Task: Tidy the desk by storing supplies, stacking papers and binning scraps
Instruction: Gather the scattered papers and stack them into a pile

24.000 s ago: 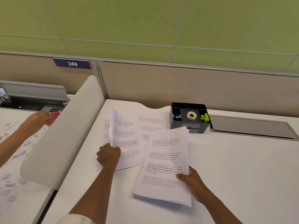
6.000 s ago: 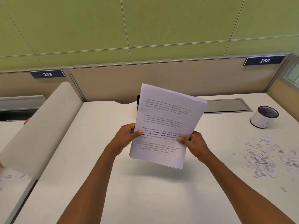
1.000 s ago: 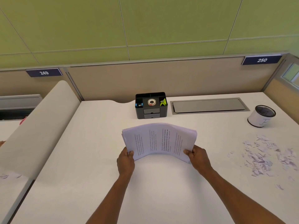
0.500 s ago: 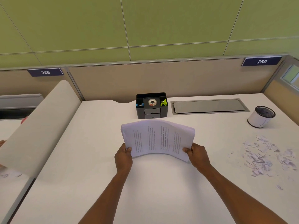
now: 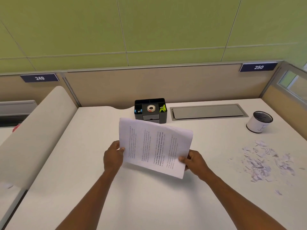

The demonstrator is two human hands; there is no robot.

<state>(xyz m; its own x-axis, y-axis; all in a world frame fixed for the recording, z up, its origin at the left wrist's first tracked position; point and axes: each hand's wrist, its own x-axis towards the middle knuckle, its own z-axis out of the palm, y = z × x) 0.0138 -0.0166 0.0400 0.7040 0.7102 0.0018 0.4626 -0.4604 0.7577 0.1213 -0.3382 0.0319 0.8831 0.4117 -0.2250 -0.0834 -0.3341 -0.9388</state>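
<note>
Paper stack (image 5: 156, 146), bowed on its long edge half a second ago, is now lifted flat and tilted above the table's (image 5: 149, 205) middle, squared for laying down. Left hand (image 5: 113, 157) and right hand (image 5: 193, 161) pinch opposite side edges; scraps (image 5: 264, 165) by the right edge remain unbinned.

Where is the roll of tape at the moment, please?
In the head view, the roll of tape sits in the black organizer at the desk's back edge, just behind the held papers.
</note>
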